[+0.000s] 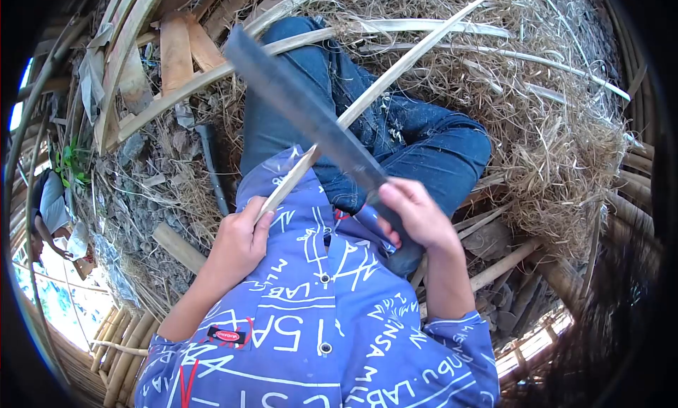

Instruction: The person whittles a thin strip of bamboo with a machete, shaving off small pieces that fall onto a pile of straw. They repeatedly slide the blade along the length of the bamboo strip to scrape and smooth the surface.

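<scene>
My left hand [242, 237] is closed round the lower end of a long pale bamboo strip [417, 52], which slants up to the right across my lap. In my right hand [417, 214] is the dark handle of a machete [304, 115]. Its broad blade points up and to the left and crosses over the strip above my knees. The blade is slightly blurred. Whether its edge touches the strip I cannot tell.
Curly shavings [544, 175] cover the ground at the right and top. More strips [176, 97] lie beyond my legs. A dark tool [210, 161] and a cut bamboo piece [179, 247] lie at the left. Another person [51, 210] is at the far left.
</scene>
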### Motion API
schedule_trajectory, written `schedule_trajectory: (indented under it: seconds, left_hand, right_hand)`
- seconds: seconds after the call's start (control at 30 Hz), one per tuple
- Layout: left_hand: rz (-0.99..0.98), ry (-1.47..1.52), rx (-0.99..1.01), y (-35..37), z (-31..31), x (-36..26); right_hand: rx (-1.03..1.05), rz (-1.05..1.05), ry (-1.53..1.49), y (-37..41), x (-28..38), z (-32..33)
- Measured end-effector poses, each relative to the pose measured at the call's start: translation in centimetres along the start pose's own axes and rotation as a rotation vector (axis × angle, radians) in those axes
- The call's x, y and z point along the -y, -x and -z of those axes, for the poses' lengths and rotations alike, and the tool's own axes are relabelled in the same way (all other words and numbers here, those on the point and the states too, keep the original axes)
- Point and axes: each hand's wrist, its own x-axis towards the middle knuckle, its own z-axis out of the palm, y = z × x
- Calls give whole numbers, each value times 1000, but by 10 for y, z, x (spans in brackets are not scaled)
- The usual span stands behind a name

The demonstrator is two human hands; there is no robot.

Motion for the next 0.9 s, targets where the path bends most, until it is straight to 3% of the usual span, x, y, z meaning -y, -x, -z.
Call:
schedule_trajectory:
  seconds: [0.13,0.2,0.27,0.4,0.5,0.63,0.73,0.8,0.87,0.9]
  left_hand:
    - [-33,-24,-40,3,-10,10]
    - [-34,19,-41,0,-10,11]
    - [-7,32,-23,0,-8,7]
    - [-1,33,-43,2,-10,8]
    - [-11,13,-32,4,-7,10]
    - [-15,52,-49,-1,-9,7]
    - [37,37,-36,1,-10,9]
    - [22,-5,-55,0,-8,8]
    - [-7,-6,-55,-1,-6,4]
    - [-28,-3,-70,1,-6,4]
  right_hand:
    - [-136,122,-159,-9,-8,1]
    - [-16,-28,-65,-2,-8,-9]
    - [133,-26,57,1,-9,-6]
    - [-63,106,-110,-4,-15,-2]
    - [-49,68,49,3,-13,-10]
    - [-212,167,-18,7,-1,23]
    - [-239,187,13,-2,-7,4]
    - [-9,130,54,0,-18,-4]
    - [-104,47,87,4,-9,11]
    - [-180,128,45,4,-6,21]
